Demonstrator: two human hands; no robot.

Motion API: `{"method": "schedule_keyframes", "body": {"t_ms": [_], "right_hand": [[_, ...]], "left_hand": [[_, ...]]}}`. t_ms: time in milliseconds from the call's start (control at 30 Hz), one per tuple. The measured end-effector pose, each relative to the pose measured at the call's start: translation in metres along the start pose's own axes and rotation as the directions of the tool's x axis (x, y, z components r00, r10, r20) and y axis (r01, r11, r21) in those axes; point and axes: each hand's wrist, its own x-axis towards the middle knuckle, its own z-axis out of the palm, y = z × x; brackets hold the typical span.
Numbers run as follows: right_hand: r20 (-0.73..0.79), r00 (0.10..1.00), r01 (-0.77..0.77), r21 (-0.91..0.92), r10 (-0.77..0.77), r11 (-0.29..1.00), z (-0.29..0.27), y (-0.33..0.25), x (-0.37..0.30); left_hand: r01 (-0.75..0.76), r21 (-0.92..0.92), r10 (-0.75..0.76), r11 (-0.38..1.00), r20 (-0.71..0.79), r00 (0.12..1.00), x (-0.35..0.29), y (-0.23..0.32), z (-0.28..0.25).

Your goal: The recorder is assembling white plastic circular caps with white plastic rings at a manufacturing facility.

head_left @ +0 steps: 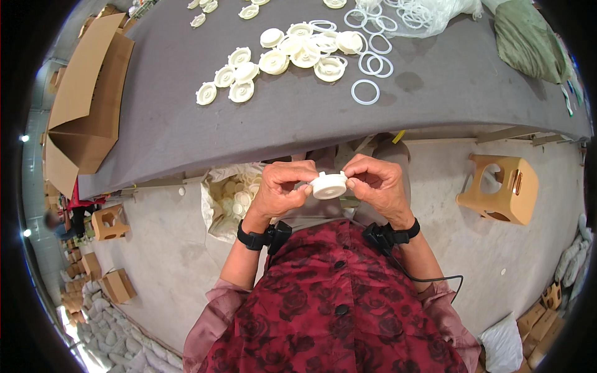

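The cap (329, 186) sits just off the desk's (280, 121) near edge, left hand (283, 188) and right hand (379, 185) each clamped on opposite sides, probably steadying it; loose caps (241, 91) and rings (352, 92) lie farther in, seemingly within reach.

Dark red garment (305, 298), black rose print, dark round buttons (341, 309) down the front. Sleeves (214, 311) dusty pink, satiny. Black straps (250, 241) with box-shaped black units (281, 236); thin black cable (461, 283) on right side.

Two hands (286, 189) (378, 186), perhaps twenty caps (241, 92) on tabletop (186, 132)
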Motion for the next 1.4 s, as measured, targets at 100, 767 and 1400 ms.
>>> {"method": "schedule_keyframes", "body": {"t_ms": [100,767,1400], "right_hand": [[-0.009,0.993,0.117,-0.039,-0.117,0.992,0.005,0.001,0.003],[0.081,0.997,0.037,-0.401,-0.004,0.915,0.018,-0.014,0.004],[-0.252,0.966,0.001,0.223,0.057,0.975,0.032,0.004,0.006]], "left_hand": [[0.013,0.031,-0.014,0.999,0.043,0.999,0.001,0.002,-0.002],[0.138,0.335,-0.206,0.932,0.176,0.962,0.018,0.024,0.000],[0.148,-0.672,-0.416,0.726,-0.257,0.872,-0.005,-0.027,0.036]]}}
